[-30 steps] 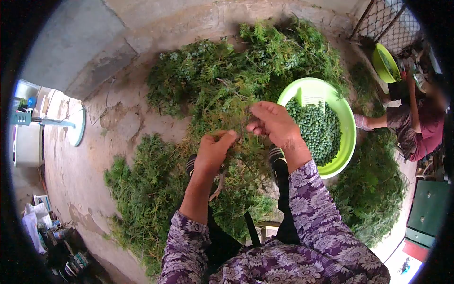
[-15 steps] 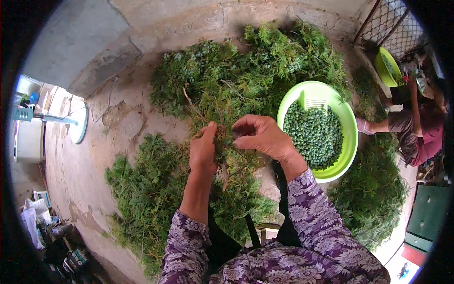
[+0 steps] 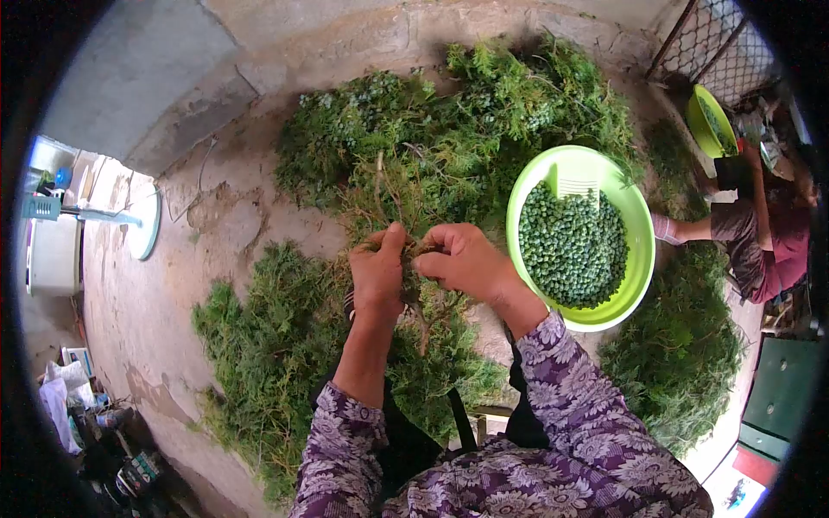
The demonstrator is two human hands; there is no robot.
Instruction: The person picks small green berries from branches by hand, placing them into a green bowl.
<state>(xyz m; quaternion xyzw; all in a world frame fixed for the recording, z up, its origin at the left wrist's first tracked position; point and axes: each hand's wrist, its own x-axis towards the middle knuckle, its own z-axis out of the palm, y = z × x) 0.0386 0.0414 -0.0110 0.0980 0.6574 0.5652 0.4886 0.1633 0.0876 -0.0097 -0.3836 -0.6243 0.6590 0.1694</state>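
Note:
My left hand (image 3: 377,274) is closed around a conifer branch (image 3: 380,186), whose bare woody stem and twigs show above and below the fist. Close beside it, my right hand (image 3: 468,263) pinches at the same branch's twigs; what lies between the fingertips is too small to make out. Just right of that hand stands a light green basin (image 3: 641,246), partly filled with small round green berries (image 3: 570,250). Cut green branches (image 3: 466,129), some bearing pale berries, are heaped beyond my hands.
More cut greenery (image 3: 268,328) lies to the left, with another heap (image 3: 673,345) right of the basin. At far right a person (image 3: 773,233) sits near a second green basin (image 3: 698,121). A fan's round base (image 3: 147,224) stands at left, beside a concrete wall (image 3: 164,78).
My right hand has moved down and closed its fingers, coming nearer my left hand. The held branch has turned, its upper stem now more upright.

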